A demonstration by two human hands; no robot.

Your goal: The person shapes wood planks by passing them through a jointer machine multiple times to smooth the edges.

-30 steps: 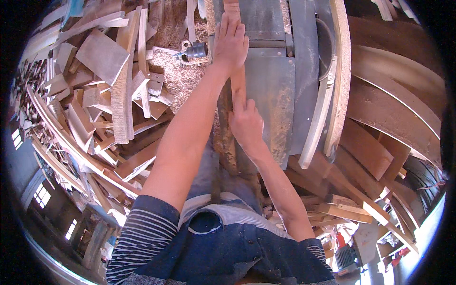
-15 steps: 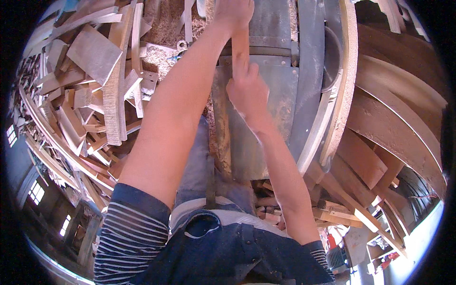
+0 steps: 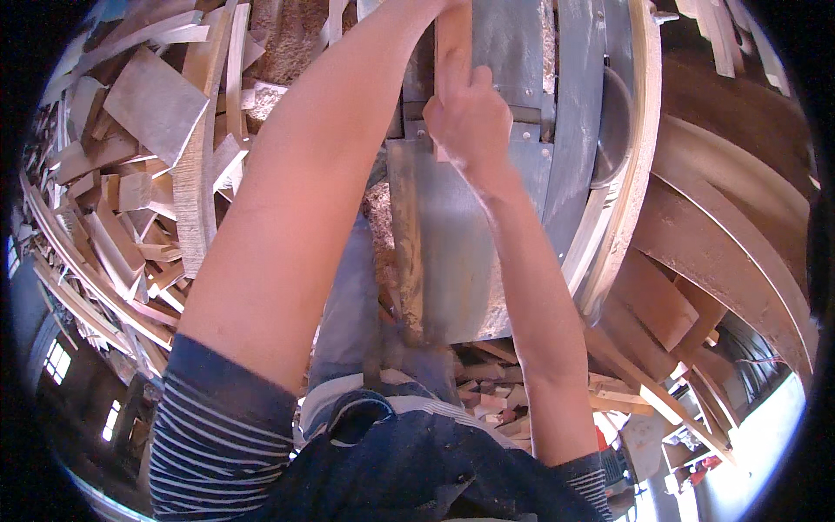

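Observation:
My right hand point(image 3: 474, 122) is closed on a narrow wooden strip point(image 3: 453, 43), its index finger stretched forward along the wood. The strip lies lengthwise on the flat grey metal bed of a woodworking machine point(image 3: 470, 252), and its near end shows just below my hand. A dark gap crosses the bed beside my right hand. My left arm reaches to the far end of the strip. Only the wrist edge of my left hand point(image 3: 447, 3) shows at the top of the picture, so its fingers are cut off from view.
Wood offcuts point(image 3: 156, 104) are heaped on the left, with sawdust point(image 3: 291, 39) near the machine. A long metal fence point(image 3: 578, 104) and a pale board point(image 3: 639, 157) run along the bed's right side. Large curved brown panels point(image 3: 722, 226) stand farther right. Small blocks point(image 3: 491, 391) lie below.
Both hands have moved forward along the machine bed, carrying the wooden strip away from me. My left hand has mostly passed out of the top of the picture.

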